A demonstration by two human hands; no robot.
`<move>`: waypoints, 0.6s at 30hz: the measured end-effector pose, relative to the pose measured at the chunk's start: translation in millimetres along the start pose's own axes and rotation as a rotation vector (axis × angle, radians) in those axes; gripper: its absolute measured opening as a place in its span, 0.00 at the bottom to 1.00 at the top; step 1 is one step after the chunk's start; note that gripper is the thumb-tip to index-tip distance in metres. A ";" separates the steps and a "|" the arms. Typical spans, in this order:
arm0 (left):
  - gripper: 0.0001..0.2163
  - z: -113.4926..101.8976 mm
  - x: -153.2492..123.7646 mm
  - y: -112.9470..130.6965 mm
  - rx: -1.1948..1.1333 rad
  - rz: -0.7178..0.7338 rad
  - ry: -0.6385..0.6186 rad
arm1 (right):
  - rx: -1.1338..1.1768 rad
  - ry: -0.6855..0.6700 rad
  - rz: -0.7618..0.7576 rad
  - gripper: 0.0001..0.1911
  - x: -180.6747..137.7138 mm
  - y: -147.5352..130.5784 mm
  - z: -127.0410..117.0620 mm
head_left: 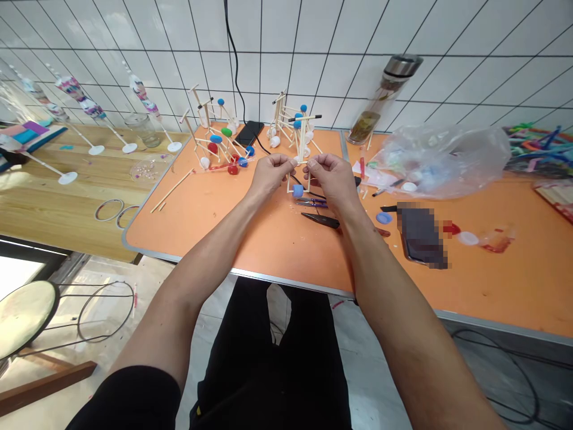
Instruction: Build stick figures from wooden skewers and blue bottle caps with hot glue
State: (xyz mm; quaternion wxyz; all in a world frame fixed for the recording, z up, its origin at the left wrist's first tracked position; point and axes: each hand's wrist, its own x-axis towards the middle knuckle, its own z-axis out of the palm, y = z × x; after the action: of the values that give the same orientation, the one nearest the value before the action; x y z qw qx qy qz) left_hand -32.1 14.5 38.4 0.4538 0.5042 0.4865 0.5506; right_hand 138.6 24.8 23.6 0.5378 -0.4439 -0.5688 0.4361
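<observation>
Both my hands are raised over the orange table (pixel 268 239) and pinch a small frame of thin wooden sticks (pixel 299 173) with a pale blue cap (pixel 298 190) hanging at its bottom. My left hand (pixel 270 171) grips the frame's left end with closed fingers. My right hand (pixel 332 173) pinches its right end. Just beneath my hands lie black pliers (pixel 321 220) and small scissors (pixel 313 203).
Two stick-and-cap models (pixel 215 140) (pixel 293 128) stand at the back near a black phone (pixel 249 132) with a cable. A glass bottle (pixel 385 98), a clear plastic bag (pixel 441 158), loose caps and another phone (pixel 421 236) lie right. A wooden table (pixel 58 191) and stool (pixel 24 313) are left.
</observation>
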 end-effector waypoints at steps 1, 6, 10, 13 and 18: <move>0.15 0.0 0.3 -0.3 0.005 -0.001 0.002 | -0.002 -0.002 -0.006 0.11 0.3 0.7 -0.1; 0.13 -1.1 2.0 -2.9 0.004 -0.011 -0.012 | -0.016 -0.018 -0.044 0.14 1.9 4.9 -2.0; 0.12 -3.5 2.4 -4.4 -0.007 -0.014 -0.046 | -0.005 -0.033 -0.046 0.14 2.2 5.8 -2.7; 0.12 -4.9 2.2 -4.5 -0.009 -0.002 -0.054 | 0.003 -0.044 -0.033 0.13 1.5 4.4 -1.5; 0.12 -4.9 2.9 -4.0 0.004 0.008 -0.042 | -0.005 -0.057 -0.019 0.13 0.3 3.3 0.8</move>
State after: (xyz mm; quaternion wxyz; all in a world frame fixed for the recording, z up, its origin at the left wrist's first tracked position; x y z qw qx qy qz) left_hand -37.2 17.5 34.7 0.4609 0.5184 0.4759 0.5407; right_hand 137.9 25.8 20.4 0.5245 -0.4273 -0.5893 0.4417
